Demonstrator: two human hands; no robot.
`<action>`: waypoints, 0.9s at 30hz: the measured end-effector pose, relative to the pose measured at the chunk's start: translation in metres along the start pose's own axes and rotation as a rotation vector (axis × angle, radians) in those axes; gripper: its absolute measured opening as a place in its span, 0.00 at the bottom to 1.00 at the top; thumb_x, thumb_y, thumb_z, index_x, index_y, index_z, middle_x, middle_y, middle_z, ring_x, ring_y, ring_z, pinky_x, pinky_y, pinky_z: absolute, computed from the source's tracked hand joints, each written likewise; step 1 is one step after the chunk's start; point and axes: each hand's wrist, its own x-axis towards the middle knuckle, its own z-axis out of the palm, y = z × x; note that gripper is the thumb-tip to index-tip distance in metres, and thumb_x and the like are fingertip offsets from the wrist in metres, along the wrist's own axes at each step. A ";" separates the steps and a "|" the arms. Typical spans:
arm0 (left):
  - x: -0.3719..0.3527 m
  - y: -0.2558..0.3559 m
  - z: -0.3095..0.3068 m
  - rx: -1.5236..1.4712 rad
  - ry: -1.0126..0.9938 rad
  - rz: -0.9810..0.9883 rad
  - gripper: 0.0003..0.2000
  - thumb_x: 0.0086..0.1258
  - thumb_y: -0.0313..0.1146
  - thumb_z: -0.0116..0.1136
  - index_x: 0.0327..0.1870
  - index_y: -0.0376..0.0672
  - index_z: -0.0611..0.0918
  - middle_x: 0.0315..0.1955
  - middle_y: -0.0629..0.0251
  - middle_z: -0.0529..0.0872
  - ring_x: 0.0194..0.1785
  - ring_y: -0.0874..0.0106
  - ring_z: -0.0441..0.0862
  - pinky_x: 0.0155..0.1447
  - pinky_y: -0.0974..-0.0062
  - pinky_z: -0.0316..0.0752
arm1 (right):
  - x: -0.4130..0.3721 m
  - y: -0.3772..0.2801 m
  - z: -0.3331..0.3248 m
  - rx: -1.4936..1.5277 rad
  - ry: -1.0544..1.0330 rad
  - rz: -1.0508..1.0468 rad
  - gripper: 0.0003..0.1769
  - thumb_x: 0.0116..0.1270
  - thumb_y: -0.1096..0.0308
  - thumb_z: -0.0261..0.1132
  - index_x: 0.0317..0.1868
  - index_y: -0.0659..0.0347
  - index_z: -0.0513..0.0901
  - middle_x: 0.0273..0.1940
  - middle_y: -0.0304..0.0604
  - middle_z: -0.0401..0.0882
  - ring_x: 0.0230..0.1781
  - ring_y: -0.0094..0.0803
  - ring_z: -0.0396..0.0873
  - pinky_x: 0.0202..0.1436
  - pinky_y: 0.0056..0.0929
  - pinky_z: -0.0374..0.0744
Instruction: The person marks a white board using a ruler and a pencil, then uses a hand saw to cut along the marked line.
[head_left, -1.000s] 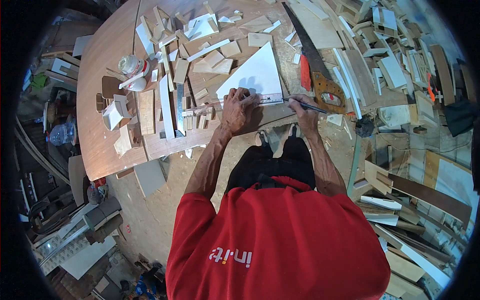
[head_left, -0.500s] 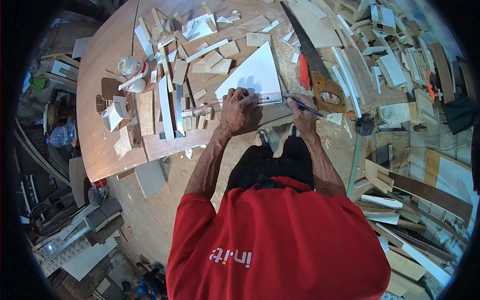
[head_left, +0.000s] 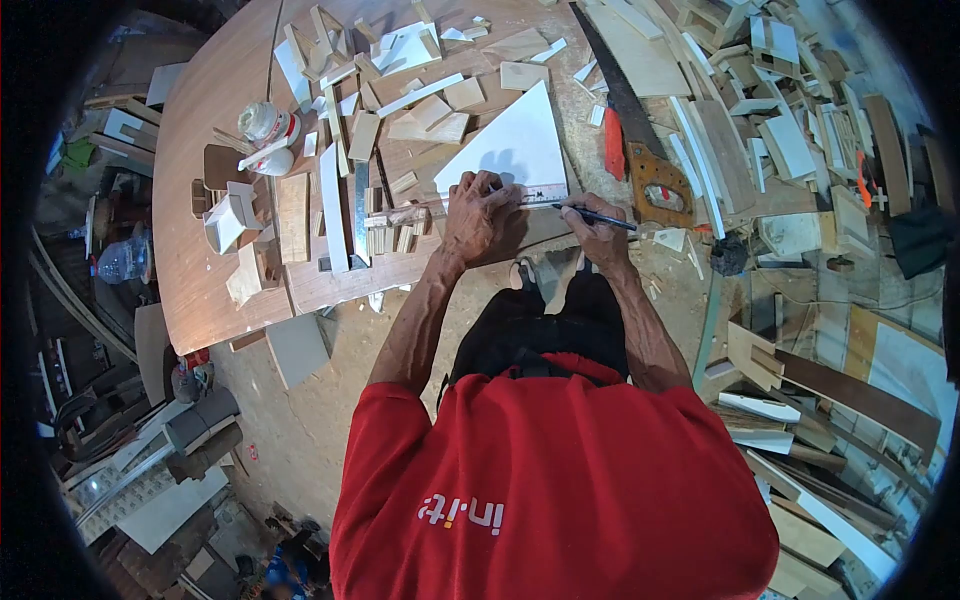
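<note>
A white-faced board (head_left: 515,140) with a slanted left edge lies on the table in front of me. Along its near edge runs a ruler (head_left: 545,192) with fine markings. My left hand (head_left: 478,215) presses the ruler down with bent fingers, hiding its middle part. In my right hand (head_left: 597,235) is a dark pen (head_left: 608,220), pinched between the fingers. Its tip meets the ruler's edge near the board's right corner.
A handsaw (head_left: 655,185) and a red-handled tool (head_left: 613,145) lie to the right. Wood offcuts (head_left: 430,125) cover the table's middle. White jars (head_left: 270,140) and an open carton (head_left: 232,220) stand left. Scrap boards (head_left: 785,140) pile up at the far right.
My right hand has shifted slightly left and up, bringing the pen tip from beside the board's corner onto the ruler's edge. My left hand keeps its place on the ruler.
</note>
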 end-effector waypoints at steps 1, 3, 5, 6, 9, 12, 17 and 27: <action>0.000 0.000 0.000 -0.001 0.000 -0.001 0.13 0.64 0.38 0.65 0.50 0.52 0.87 0.43 0.64 0.78 0.48 0.61 0.72 0.52 0.60 0.68 | 0.000 0.000 0.000 -0.021 -0.009 0.019 0.09 0.62 0.68 0.65 0.40 0.62 0.85 0.28 0.43 0.83 0.26 0.28 0.79 0.33 0.28 0.78; 0.000 0.001 0.000 0.011 -0.007 -0.006 0.13 0.64 0.38 0.65 0.50 0.52 0.87 0.43 0.64 0.78 0.47 0.62 0.72 0.52 0.61 0.67 | -0.001 -0.001 -0.001 -0.042 -0.019 0.039 0.09 0.62 0.68 0.65 0.41 0.62 0.86 0.28 0.44 0.84 0.27 0.29 0.80 0.33 0.29 0.78; 0.000 -0.001 0.001 -0.010 0.005 -0.003 0.13 0.63 0.40 0.66 0.48 0.52 0.87 0.43 0.64 0.78 0.48 0.61 0.72 0.51 0.59 0.67 | 0.000 -0.003 -0.001 -0.049 -0.009 0.001 0.10 0.62 0.67 0.65 0.41 0.63 0.86 0.30 0.46 0.85 0.28 0.31 0.82 0.35 0.29 0.79; 0.000 0.000 0.001 -0.031 0.018 0.000 0.12 0.62 0.42 0.67 0.46 0.52 0.86 0.43 0.64 0.77 0.48 0.60 0.71 0.51 0.58 0.67 | 0.000 -0.001 0.000 -0.049 -0.011 0.001 0.10 0.62 0.67 0.65 0.41 0.63 0.86 0.30 0.46 0.85 0.28 0.31 0.82 0.35 0.29 0.79; 0.000 0.000 0.001 -0.037 0.008 -0.008 0.12 0.63 0.41 0.66 0.46 0.53 0.86 0.43 0.63 0.77 0.48 0.60 0.71 0.51 0.58 0.67 | -0.001 0.005 0.002 -0.044 -0.009 0.001 0.10 0.62 0.67 0.65 0.41 0.63 0.86 0.31 0.47 0.86 0.29 0.32 0.83 0.36 0.29 0.80; 0.000 -0.002 0.003 -0.022 0.008 -0.001 0.11 0.64 0.40 0.64 0.46 0.53 0.86 0.43 0.63 0.77 0.48 0.60 0.71 0.51 0.58 0.67 | -0.001 0.008 0.003 0.012 -0.009 -0.003 0.10 0.63 0.67 0.65 0.42 0.63 0.86 0.31 0.47 0.86 0.29 0.32 0.83 0.36 0.30 0.80; -0.001 -0.003 0.003 -0.018 0.006 -0.001 0.10 0.66 0.40 0.63 0.46 0.54 0.86 0.43 0.64 0.77 0.48 0.60 0.71 0.51 0.58 0.67 | -0.001 0.005 0.002 -0.012 -0.019 -0.004 0.10 0.64 0.67 0.65 0.41 0.63 0.85 0.30 0.46 0.85 0.30 0.30 0.83 0.35 0.30 0.80; 0.000 -0.004 0.005 -0.006 0.020 0.013 0.10 0.65 0.41 0.64 0.46 0.54 0.86 0.43 0.65 0.77 0.47 0.61 0.71 0.50 0.58 0.67 | -0.001 0.003 0.002 -0.003 -0.008 -0.025 0.09 0.63 0.68 0.64 0.40 0.64 0.85 0.30 0.45 0.85 0.29 0.31 0.82 0.34 0.30 0.80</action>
